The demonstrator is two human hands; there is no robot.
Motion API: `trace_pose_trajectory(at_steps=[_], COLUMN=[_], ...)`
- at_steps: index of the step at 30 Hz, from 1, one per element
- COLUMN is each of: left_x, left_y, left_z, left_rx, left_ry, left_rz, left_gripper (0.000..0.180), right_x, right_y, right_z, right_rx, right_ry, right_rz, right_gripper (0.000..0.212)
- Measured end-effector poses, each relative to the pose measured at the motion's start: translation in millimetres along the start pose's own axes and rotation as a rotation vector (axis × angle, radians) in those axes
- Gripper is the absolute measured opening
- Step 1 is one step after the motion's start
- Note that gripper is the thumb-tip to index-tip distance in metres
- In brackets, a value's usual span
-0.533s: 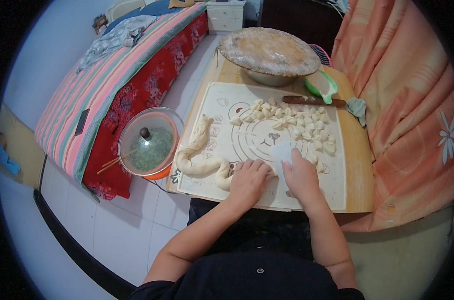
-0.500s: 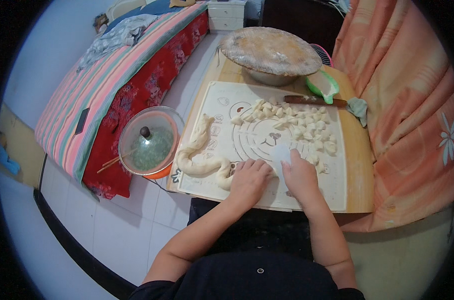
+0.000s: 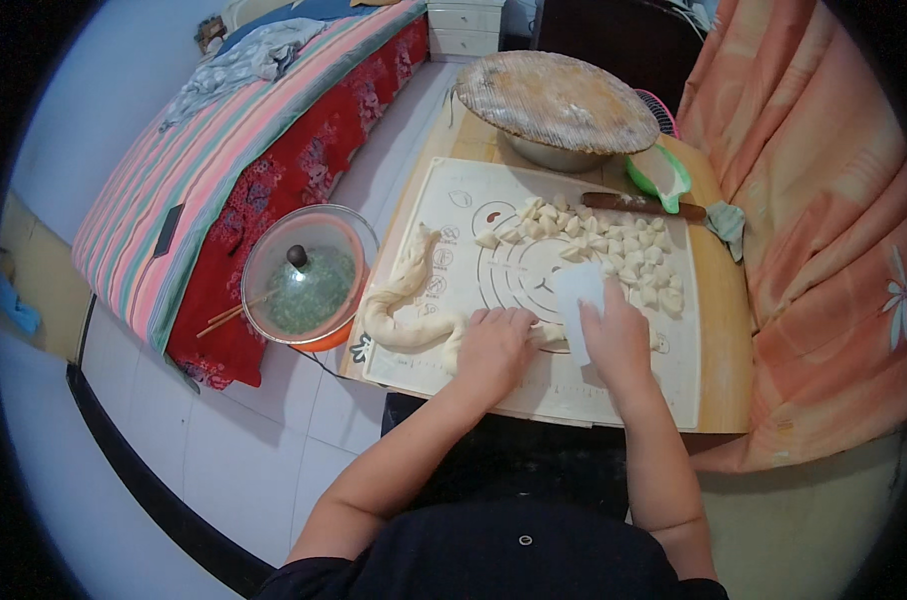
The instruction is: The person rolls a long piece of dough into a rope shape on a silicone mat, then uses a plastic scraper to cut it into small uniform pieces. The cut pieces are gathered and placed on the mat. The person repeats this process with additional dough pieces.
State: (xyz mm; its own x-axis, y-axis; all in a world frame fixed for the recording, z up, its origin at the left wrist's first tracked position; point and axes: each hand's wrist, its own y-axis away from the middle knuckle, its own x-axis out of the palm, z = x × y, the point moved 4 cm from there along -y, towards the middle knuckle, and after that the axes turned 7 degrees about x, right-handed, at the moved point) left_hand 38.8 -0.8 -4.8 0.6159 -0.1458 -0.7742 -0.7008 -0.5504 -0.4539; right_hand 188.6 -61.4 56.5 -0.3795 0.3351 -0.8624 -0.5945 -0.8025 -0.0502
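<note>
A thick rope of dough (image 3: 404,327) winds along the left of a printed white baking mat (image 3: 394,375). My left hand (image 3: 497,352) is closed over its near end, and a short stub of dough (image 3: 548,333) pokes out past the fingers. Gripped in my right hand (image 3: 619,337) is a white, thin dough scraper (image 3: 578,298), standing on edge by that stub. Several small cut dough pieces (image 3: 629,255) lie heaped at the mat's far right. Part of the rope is hidden under my left hand.
Behind the mat, a floury woven lid (image 3: 559,100) covers a metal bowl (image 3: 554,155). A rolling pin (image 3: 642,205), green scoop (image 3: 659,175) and cloth (image 3: 726,228) lie far right. Left of the table stands a glass-lidded bowl (image 3: 319,290) of chopped greens, with chopsticks (image 3: 222,320).
The scraper has risen and tilted in my right hand, which moved slightly right. The dough stub now shows more plainly between my hands. The whole view has shifted a little.
</note>
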Motion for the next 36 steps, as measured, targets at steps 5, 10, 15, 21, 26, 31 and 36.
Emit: trace_pose_trajectory(at_steps=[5,10,15,21,26,31,36], left_x=[-1,1,-12,-26,-25,-24,-26], left_y=[-1,-1,9,20,22,25,27], left_z=[3,2,7,6,-1,-1,-1], left_rx=[0.03,0.023,0.016,0.006,-0.007,0.027,0.066], left_ry=[-0.054,-0.073,-0.062,-0.053,-0.034,-0.03,-0.098], left_rz=[-0.031,0.013,-0.008,0.015,0.008,-0.019,0.011], left_gripper=[0.018,0.02,0.02,0.016,0.016,0.019,0.025], right_x=[15,55,45,6,18,37,59], right_y=[4,-10,-22,3,18,19,7], right_z=[11,8,29,24,22,26,34], right_rx=[-0.004,-0.017,-0.059,-0.074,-0.108,-0.121,-0.16], right_ry=[0.033,0.137,0.108,0.033,0.054,0.14,0.189], right_rz=[0.119,0.15,0.078,0.034,0.13,0.189,0.147], right_gripper=[0.028,0.027,0.026,0.025,0.025,0.023,0.02])
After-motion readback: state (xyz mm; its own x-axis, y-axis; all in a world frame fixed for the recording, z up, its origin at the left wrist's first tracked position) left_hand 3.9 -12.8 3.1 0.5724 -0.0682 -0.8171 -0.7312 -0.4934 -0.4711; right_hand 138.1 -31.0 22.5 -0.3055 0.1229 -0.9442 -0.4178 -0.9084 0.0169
